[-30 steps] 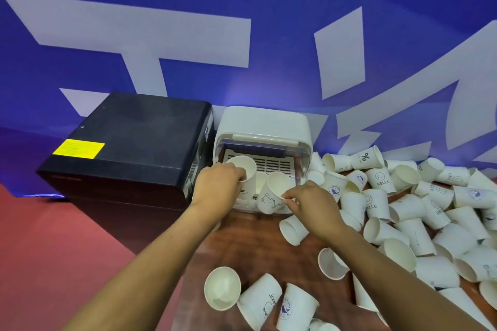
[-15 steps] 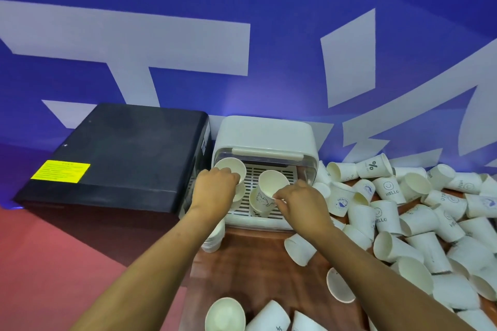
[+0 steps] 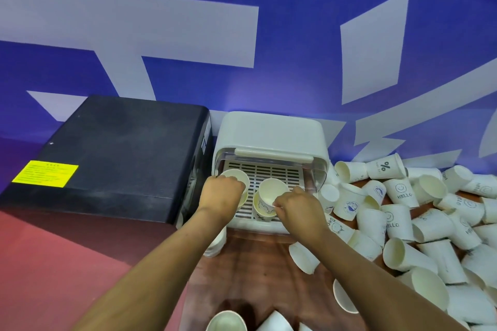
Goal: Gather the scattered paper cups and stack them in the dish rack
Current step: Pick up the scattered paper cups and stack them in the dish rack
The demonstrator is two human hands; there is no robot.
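While the left hand [image 3: 221, 194] gripped one white paper cup [image 3: 234, 176] and the right hand [image 3: 298, 207] pinched another white paper cup [image 3: 272, 191] over the white slatted dish rack [image 3: 271, 140] at frame centre, a tilted release risked toppling both.

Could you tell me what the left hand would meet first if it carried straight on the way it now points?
Probably the slatted tray of the dish rack: the left hand holds a cup over its left edge, pointing inward. Depth is unclear.
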